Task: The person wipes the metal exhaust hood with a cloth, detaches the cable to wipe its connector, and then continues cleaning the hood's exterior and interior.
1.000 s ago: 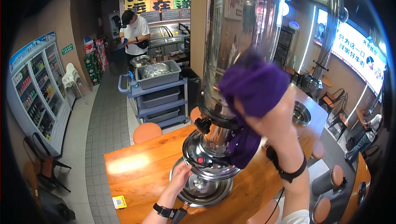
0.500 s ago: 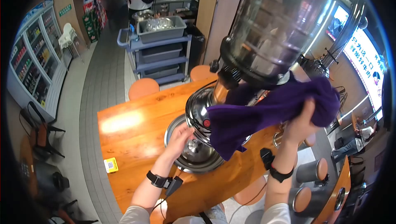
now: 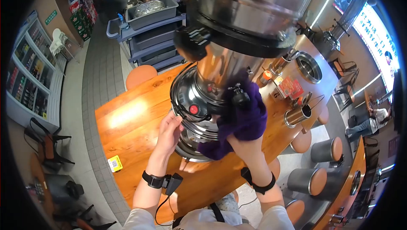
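A tall drink dispenser [image 3: 254,18] with a clear cylinder, black collar and black tap [image 3: 241,96] leans over the table. Its shiny metal base [image 3: 186,90] has a red button and a black cord [image 3: 173,86] looped around it. Fingers closed, my left hand [image 3: 169,131] grips the near left edge of the base beside the cord. My right hand [image 3: 246,147] presses a bunched purple cloth [image 3: 250,115] to the dispenser's right side, just under the tap; the cloth covers most of its fingers. Beneath the base is a round metal pan [image 3: 190,153], partly hidden.
The wooden table [image 3: 127,124] carries a yellow QR tag [image 3: 115,163], a metal canister [image 3: 297,115], a red sign [image 3: 291,86] and a recessed round cooker [image 3: 309,66]. Stools [image 3: 302,140] line the near right side. Beyond the table stands a cart [image 3: 146,41] with grey tubs.
My right hand has brought the purple cloth down and left, from spread in the air to bunched against the dispenser. The dispenser appears further left, and the view has shifted.
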A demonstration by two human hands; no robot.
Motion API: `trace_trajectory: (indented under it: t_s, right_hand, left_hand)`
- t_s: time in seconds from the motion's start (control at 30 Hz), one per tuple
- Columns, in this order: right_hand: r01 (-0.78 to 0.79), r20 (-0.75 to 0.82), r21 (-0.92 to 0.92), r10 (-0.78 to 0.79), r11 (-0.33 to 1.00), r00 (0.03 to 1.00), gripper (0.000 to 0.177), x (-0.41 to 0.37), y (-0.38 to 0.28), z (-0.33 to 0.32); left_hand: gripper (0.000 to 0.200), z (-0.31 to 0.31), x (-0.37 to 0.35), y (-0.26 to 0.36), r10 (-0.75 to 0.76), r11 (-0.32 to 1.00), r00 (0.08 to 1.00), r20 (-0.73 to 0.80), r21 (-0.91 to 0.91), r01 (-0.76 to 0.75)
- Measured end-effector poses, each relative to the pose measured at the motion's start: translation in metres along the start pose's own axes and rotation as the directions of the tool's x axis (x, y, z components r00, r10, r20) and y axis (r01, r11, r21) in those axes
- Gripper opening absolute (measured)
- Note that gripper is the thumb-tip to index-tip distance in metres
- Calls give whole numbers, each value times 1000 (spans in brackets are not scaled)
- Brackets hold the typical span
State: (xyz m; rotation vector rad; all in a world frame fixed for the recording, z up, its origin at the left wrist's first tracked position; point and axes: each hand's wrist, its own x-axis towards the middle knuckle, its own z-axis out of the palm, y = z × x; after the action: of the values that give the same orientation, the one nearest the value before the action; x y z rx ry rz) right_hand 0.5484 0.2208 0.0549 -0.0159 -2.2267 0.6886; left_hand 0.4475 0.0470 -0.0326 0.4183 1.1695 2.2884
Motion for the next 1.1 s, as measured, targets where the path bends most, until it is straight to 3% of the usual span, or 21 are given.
trace_trajectory:
  t_s: [0.07,0.13,0.17,0.2,0.27,0.33,0.4,0.43,0.5,0.53,0.6,0.73,0.8,0.83,0.93,0.97,1.0,1.07,1.1]
  right_hand:
    - [-23,-50,-18,22,1000,999,60,2,2,-1]
    - [-98,-105,278,132,956,986,65,4,5,3]
    - [-123,-45,314,144,941,989,62,5,0,-3]
    - [-109,-55,333,135,937,989,62,8,1,-4]
    - [58,-108,178,-39,982,993,56,14,7,-6]
    - [66,-183,259,-18,964,983,52,13,11,-3]
    - [-61,-117,301,100,952,988,47,3,18,1]
    - [-47,-118,307,87,950,989,47,4,15,1]
    - [-162,-120,561,273,812,954,43,8,3,-2]
    - [-162,-116,564,272,810,955,43,9,3,-1]
    - [3,-226,315,72,949,972,45,15,5,3]
    - [6,-293,414,127,910,948,44,20,2,7]
    - [-43,-228,361,133,931,964,43,12,5,4]
    - [-127,-180,236,172,964,969,43,6,4,2]
    - [-260,-49,305,288,916,956,50,-23,20,7]
    - [-5,-131,-39,0,999,991,49,-34,17,3]
    - [-15,-124,-51,9,999,992,49,-41,14,6]
    - [-333,-193,326,407,885,893,39,-62,10,16]
    - [-280,-182,202,316,939,931,40,-66,8,18]
  left_hand:
    - [24,-2,1,-2,0,1000,1000,4,6,0]
    - [25,1,0,-3,-5,1000,1000,13,7,4]
    - [25,3,-1,-3,-3,1000,1000,15,-2,4]
    - [25,3,-1,-5,12,1000,1000,13,17,-12]
    - [26,0,-3,-8,-3,1000,1000,-25,17,3]
    - [26,4,-2,-3,-4,1000,1000,9,-1,4]
    - [24,7,-1,2,1,1000,999,-32,24,-1]
    - [23,4,1,1,-6,1000,1000,0,26,6]
    - [21,3,5,0,5,1000,998,59,6,-5]
    - [21,5,4,1,7,1000,999,54,7,-7]
    - [20,10,4,3,-1,999,999,53,35,-1]
    - [16,8,4,0,16,1000,1000,21,26,-17]
    - [14,4,4,0,-18,1000,1000,-6,12,19]
    - [13,1,5,-1,-20,1000,1000,-20,1,20]
    - [13,2,7,1,13,1000,999,29,9,-13]
    - [14,-1,9,-4,13,1000,998,66,-1,-13]
    - [14,-2,11,-4,31,1000,995,99,1,-31]
    - [16,1,10,-4,35,999,993,115,-31,-32]
    - [16,0,10,-5,39,999,993,114,-28,-36]
